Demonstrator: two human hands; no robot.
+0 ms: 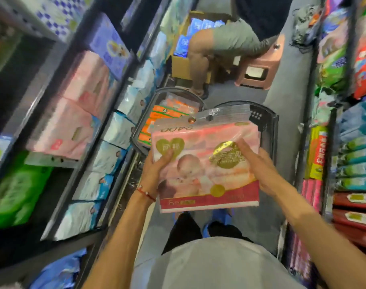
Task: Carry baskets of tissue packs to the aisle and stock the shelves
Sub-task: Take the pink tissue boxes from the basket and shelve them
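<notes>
Pink tissue pack (207,163) centre frame, gripped at both side edges: left hand (157,170) thumb on top, right hand (255,163) fingers curled over. Held flat above baskets, probably ready to go to pink stack (73,113) on shelf, left of frame. Left basket (156,99): orange packs (171,113) inside. Right basket (259,115): contents hidden behind pack.

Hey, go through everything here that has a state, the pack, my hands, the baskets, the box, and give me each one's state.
pink tissue pack: lifted, gripped at both side edges.
left hand: grips the pack's left edge.
right hand: grips the pack's right edge.
left basket: on the floor, holding orange packs.
right basket: on the floor, contents hidden by the pack.
cardboard box: open, blue packs inside.
</notes>
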